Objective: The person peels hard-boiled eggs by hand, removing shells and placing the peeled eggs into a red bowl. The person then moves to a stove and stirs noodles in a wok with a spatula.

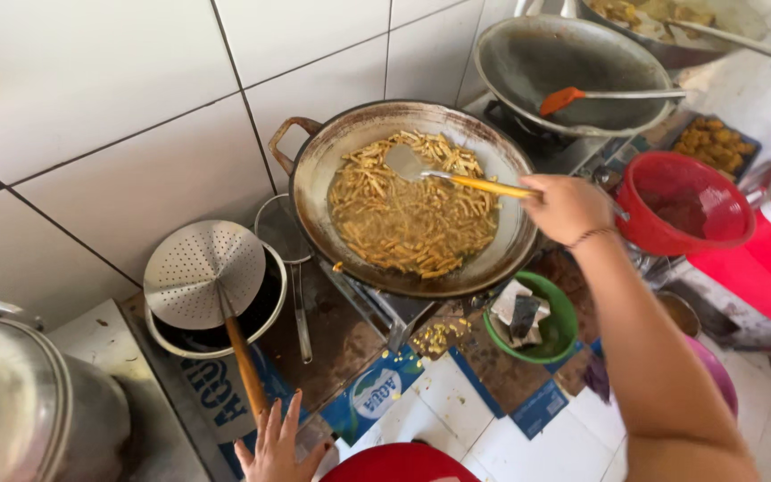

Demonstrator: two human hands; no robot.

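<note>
My right hand (567,207) grips the yellow handle of a metal spatula (430,170) whose blade rests among thin yellow strips frying in oil in a large wok (501,259). My left hand (275,444) lies flat, fingers spread, on the counter at the bottom edge, just below the wooden handle of a round perforated skimmer (203,272). The skimmer lies across a dark pot (265,312).
A second wok (528,54) with an orange-tipped spatula sits behind. To the right are a red colander (698,183), a green bowl (564,335) of packets and a tray of fried pieces (716,143). A steel pot (29,411) stands at left. A white tiled wall lies beyond.
</note>
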